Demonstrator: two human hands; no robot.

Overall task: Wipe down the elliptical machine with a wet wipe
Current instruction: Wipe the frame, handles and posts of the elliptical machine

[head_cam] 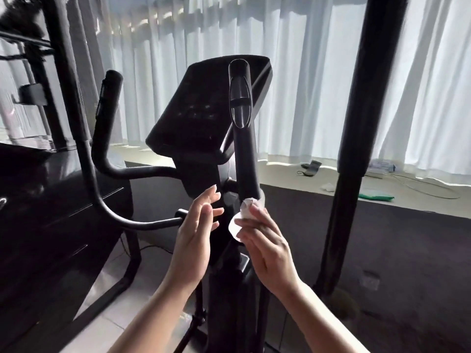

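Currently wiping the base of the inner handle post, console untouched as far as I can judge.

Right hand [265,240] pinches the wipe [244,212], bunched, against the handle [246,159] low down, just beside the console [204,108] stem. Left hand [196,225] is flat-fingered, holding nothing, hovering just left of the post. I read the wipe as soft, limp, damp: it'll bunch and slide, so I'd keep it spread under the fingertips and wrap it round the tube. Elliptical [107,159] looks stiff and heavy, won't shift under wiping pressure; foam grips may drag.
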